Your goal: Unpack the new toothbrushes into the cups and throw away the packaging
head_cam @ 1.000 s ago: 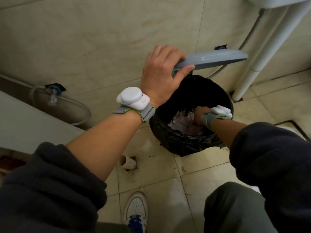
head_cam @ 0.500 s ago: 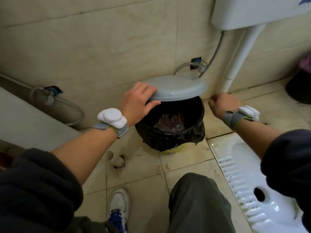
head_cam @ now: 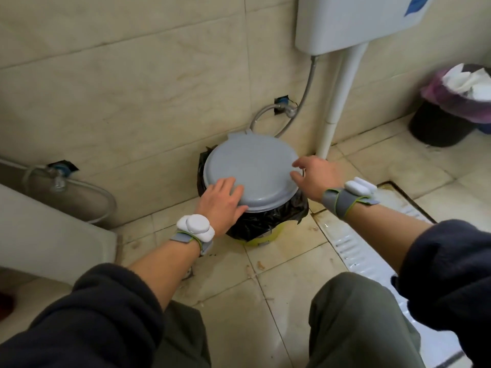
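A small bin (head_cam: 261,236) lined with a black bag stands on the floor against the tiled wall. Its round grey lid (head_cam: 252,172) lies flat over the opening. My left hand (head_cam: 221,203) rests on the lid's near left edge, fingers spread over the rim. At the lid's right edge my right hand (head_cam: 314,175) touches it with open fingers and holds nothing. The bin's contents are hidden under the lid. No toothbrush, cup or packaging shows.
A squat toilet pan (head_cam: 353,256) lies in the floor to the right. A white cistern (head_cam: 350,21) and its pipe (head_cam: 337,102) hang above the bin. A second bin with a purple bag (head_cam: 451,107) stands far right. A white basin edge (head_cam: 39,229) juts in left.
My right hand came out of the bin and moved to the lid's right edge. My left hand lowered the lid from raised to flat on the bin. The view pulled back.
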